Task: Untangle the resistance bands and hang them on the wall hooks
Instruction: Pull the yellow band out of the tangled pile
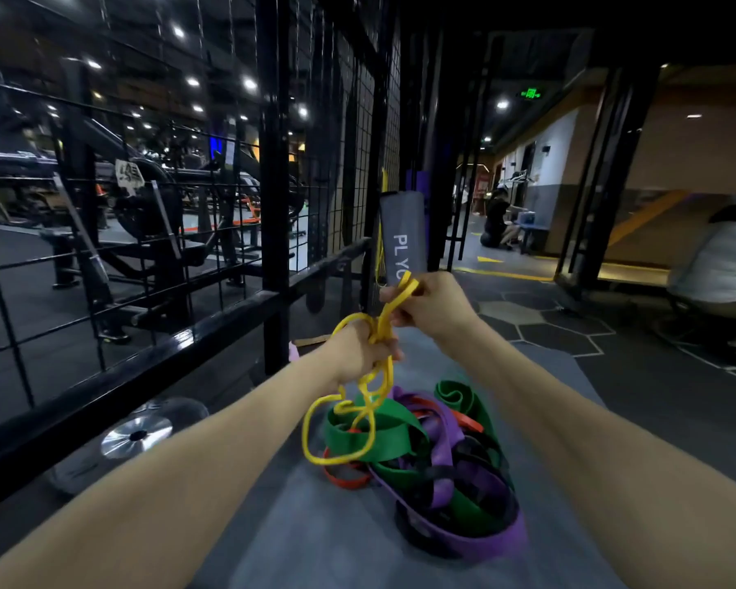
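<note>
A thin yellow resistance band [344,435] is lifted above a grey mat [298,529]. My left hand [360,354] grips its tangled middle, and loops hang down from that fist. My right hand [432,306] pinches the band's upper end, slightly higher and to the right. Below lies a tangled pile of bands [434,457]: wide green, purple, black and thin orange ones. The lowest yellow loop hangs over the pile's left edge. No wall hooks can be made out.
A black wire-mesh fence with a thick rail [179,333] runs along the left. A grey plyo bag [402,238] hangs behind my hands. A metal weight plate [137,435] lies at lower left. People sit at right [714,265] and far back [496,225].
</note>
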Tool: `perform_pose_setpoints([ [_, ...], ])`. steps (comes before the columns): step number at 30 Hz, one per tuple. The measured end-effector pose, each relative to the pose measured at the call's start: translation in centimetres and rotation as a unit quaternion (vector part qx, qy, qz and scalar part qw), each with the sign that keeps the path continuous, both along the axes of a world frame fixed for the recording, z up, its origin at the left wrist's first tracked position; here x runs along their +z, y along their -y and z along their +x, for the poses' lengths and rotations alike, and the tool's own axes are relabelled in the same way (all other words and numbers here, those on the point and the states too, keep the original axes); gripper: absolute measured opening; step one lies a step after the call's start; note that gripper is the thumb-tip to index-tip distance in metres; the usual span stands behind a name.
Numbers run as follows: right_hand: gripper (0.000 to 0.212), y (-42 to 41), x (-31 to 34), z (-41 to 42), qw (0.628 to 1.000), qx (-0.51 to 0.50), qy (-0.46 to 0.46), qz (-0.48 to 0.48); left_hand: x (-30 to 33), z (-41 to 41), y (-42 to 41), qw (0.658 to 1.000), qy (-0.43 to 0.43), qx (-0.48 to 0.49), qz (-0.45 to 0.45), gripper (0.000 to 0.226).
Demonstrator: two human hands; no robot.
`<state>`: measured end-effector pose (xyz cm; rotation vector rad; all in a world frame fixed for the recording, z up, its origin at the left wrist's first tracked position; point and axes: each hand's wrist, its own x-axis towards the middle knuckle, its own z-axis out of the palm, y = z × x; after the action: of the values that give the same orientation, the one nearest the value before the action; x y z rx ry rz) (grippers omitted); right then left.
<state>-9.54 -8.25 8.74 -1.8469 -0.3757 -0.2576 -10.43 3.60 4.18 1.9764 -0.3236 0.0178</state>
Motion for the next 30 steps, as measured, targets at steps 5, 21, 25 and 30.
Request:
perform_pose_setpoints([
  [5,0.012,1.0,-1.5,-0.4,0.995,0.071,-0.070,0.021,0.6,-1.0,-3.0,0.984,-0.110,0.034,-0.137,0.032],
  [21,0.078,-5.5,-8.9,-1.7,0.982,0.024,-0.038,-0.185,3.6,-4.3,-8.7,0.901,-0.349,-0.055,-0.251,0.027],
  [25,0.064,-5.6,-7.2,-1.7,0.984,0.078,0.011,-0.163,4.1,-5.2,-8.1,0.942,-0.314,-0.080,-0.085,0.028],
  [30,0.012,-3.5,-7.2,-2.2,0.989,0.083,-0.029,-0.116,4.9,-5.2,-7.9,0.968,-0.230,-0.074,0.066,0.025],
])
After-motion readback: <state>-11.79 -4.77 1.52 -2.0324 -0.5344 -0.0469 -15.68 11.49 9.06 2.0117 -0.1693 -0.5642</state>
